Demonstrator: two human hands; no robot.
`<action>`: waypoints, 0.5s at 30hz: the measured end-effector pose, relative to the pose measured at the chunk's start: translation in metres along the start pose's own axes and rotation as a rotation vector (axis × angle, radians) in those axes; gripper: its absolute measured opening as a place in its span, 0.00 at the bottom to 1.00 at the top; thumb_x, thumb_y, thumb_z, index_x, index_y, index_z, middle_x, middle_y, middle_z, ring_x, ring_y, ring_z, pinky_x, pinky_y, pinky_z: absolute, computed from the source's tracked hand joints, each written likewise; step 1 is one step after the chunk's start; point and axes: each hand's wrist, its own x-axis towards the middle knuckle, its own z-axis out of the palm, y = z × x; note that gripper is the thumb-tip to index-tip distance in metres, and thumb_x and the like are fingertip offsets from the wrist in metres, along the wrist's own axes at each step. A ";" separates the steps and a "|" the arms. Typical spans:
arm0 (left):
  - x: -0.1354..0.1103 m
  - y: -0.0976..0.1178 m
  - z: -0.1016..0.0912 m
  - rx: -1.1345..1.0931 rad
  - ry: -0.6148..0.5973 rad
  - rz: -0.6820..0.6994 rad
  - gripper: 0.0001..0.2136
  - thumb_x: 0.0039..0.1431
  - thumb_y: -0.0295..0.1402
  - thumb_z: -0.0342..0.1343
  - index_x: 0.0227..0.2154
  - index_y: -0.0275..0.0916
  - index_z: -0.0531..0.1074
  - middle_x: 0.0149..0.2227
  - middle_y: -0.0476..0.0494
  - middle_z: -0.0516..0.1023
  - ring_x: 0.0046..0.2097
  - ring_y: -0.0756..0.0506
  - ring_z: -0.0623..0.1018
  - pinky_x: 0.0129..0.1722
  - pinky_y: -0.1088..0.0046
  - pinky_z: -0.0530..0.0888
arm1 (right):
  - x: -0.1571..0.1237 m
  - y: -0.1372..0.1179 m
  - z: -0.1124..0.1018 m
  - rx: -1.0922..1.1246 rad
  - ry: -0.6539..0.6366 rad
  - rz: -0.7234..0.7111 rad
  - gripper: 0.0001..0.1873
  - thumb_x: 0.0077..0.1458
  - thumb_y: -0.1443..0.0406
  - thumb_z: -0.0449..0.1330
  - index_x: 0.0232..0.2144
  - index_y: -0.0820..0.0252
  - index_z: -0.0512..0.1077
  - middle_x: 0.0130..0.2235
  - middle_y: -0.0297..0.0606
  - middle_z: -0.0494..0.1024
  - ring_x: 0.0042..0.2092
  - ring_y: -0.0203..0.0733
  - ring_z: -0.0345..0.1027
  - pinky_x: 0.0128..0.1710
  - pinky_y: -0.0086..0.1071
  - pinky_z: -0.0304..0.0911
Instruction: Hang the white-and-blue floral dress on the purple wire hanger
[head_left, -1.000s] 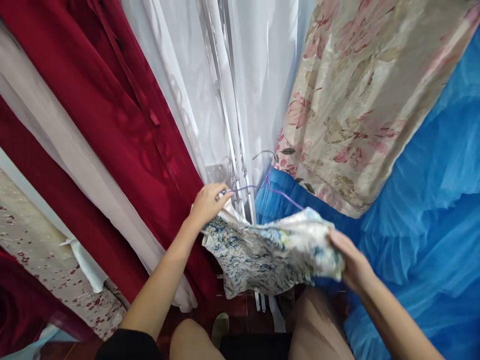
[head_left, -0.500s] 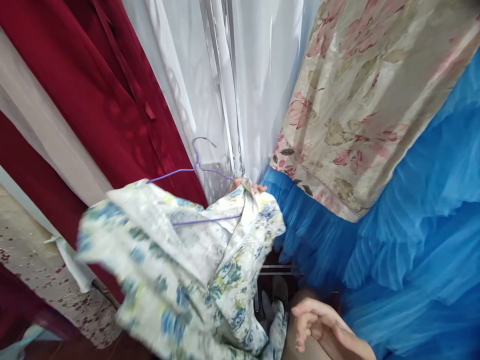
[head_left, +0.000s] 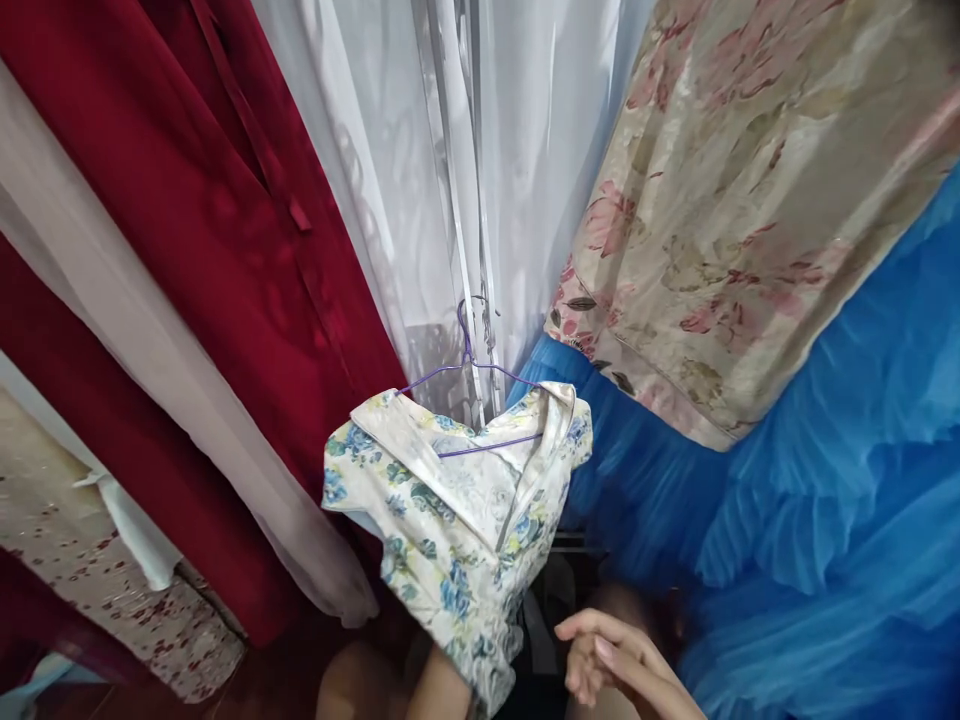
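Note:
A white blouse with blue and yellow flowers (head_left: 457, 500) hangs spread on a thin purple wire hanger (head_left: 469, 375), its hook up against the sheer white curtain. My left forearm (head_left: 442, 695) rises from the bottom edge and goes behind the blouse, which hides my left hand. Low and to the right of the blouse is my right hand (head_left: 600, 655), palm turned inward, fingers loosely curled and holding nothing. It does not touch the blouse.
Garments hang close all round: dark red fabric (head_left: 225, 200) on the left, sheer white curtain (head_left: 420, 150) in the middle, a beige cloth with pink flowers (head_left: 735, 200) upper right, blue tulle (head_left: 825, 500) on the right. My knees show at the bottom.
The blouse was bunched between both hands, then swung up on its hanger and now hangs spread and still. My right hand let go and dropped low. My left hand went behind the blouse.

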 end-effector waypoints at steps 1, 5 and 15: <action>-0.006 -0.005 -0.001 -0.067 -0.038 -0.092 0.17 0.67 0.43 0.52 0.45 0.35 0.77 0.49 0.34 0.78 0.52 0.38 0.77 0.54 0.53 0.73 | 0.009 0.000 0.002 -0.042 0.031 0.021 0.29 0.59 0.43 0.58 0.43 0.64 0.76 0.32 0.45 0.80 0.33 0.45 0.73 0.37 0.38 0.66; -0.018 -0.028 -0.013 -0.645 -0.164 -0.511 0.26 0.66 0.53 0.42 0.36 0.46 0.83 0.40 0.35 0.84 0.52 0.36 0.80 0.52 0.58 0.75 | 0.058 -0.002 0.021 -0.123 0.116 0.057 0.28 0.61 0.42 0.54 0.39 0.61 0.74 0.28 0.39 0.77 0.29 0.42 0.70 0.30 0.34 0.63; -0.029 -0.053 -0.033 -1.219 -0.286 -0.815 0.30 0.52 0.38 0.68 0.58 0.41 0.71 0.58 0.37 0.76 0.61 0.35 0.73 0.62 0.56 0.68 | 0.115 0.002 0.070 -0.611 0.337 -0.208 0.20 0.64 0.50 0.53 0.26 0.55 0.63 0.22 0.30 0.66 0.26 0.40 0.60 0.29 0.32 0.54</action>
